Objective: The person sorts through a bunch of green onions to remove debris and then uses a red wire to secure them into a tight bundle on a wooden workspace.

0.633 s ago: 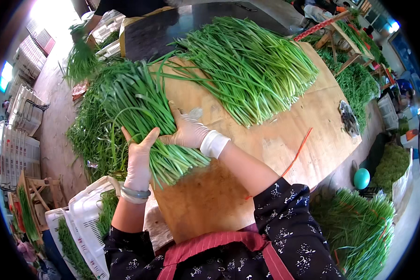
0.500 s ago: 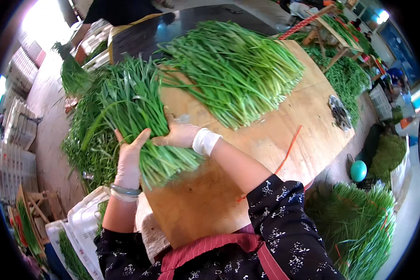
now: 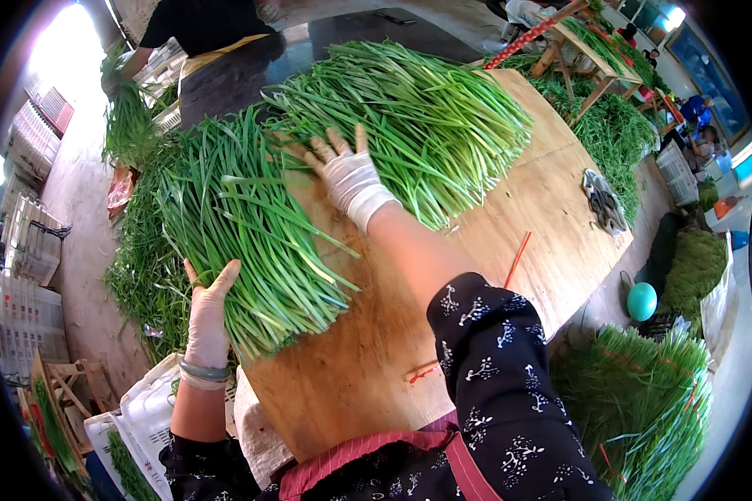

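We have a loose bunch of long, flat green leaves with pale stem ends (image 3: pixel 251 238) lying at the left edge of the light-brown plywood worktop (image 3: pixel 342 392), its stem ends toward the near edge. Our left hand (image 3: pixel 207 316), in a thin whitish glove, touches the bunch's left side near the stems, thumb and forefinger apart. Our right hand (image 3: pixel 349 179), gloved alike, has its fingers spread wide at the near-left side of a broader green leafy pile (image 3: pixel 426 125); we cannot tell whether the fingertips press on it. That pile lies along the worktop's far edge, stem ends facing right and near. Thin orange string (image 3: pixel 518 260) shows on both sides of our right sleeve, and a grey-and-black crumpled clump (image 3: pixel 603 203) sits by the right corner.
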`<state>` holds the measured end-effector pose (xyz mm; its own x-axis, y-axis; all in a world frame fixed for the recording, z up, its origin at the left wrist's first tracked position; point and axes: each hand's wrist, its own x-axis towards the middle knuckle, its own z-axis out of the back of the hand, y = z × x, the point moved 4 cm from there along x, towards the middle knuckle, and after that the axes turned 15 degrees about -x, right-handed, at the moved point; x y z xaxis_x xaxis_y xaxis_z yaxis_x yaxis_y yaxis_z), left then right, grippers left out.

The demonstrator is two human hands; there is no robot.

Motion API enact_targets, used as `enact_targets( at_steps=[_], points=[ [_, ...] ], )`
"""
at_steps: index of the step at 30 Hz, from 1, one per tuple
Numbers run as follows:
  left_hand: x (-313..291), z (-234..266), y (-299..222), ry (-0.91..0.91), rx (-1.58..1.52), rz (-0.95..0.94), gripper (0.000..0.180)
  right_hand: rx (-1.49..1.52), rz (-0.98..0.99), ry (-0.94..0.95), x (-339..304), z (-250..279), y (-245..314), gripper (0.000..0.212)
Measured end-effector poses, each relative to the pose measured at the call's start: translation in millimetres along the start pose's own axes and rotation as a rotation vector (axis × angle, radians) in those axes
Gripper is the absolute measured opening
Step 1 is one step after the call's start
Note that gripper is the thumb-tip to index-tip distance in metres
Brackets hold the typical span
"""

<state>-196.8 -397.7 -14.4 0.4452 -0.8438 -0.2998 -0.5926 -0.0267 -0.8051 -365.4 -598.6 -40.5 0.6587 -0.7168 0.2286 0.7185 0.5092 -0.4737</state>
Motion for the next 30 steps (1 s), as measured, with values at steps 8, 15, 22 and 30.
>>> enact_targets(
  at_steps=[8,15,22,30],
  points=[
    [2.3,1.7,-1.0,-0.01,0.045,0.05,0.083,0.039,-0.325,0.069,-0.9,-41.5,-56.2,0.046],
    [2.3,3.5,-3.8,0.024,-0.027,0.07,0.095,0.078,-0.39,0.163,-9.9,-18.8,-76.6,0.049],
    [5.6,-1.2,-8.2,0.115,0.052,0.006,0.093,0.671,0.004,-0.139,-50.5,114.4,-31.0,0.04],
    [9.7,4.5,-4.7,0.071,-0.009,0.103,0.103,0.448,0.031,0.222,61.2,144.6,49.6,0.071]
  ],
)
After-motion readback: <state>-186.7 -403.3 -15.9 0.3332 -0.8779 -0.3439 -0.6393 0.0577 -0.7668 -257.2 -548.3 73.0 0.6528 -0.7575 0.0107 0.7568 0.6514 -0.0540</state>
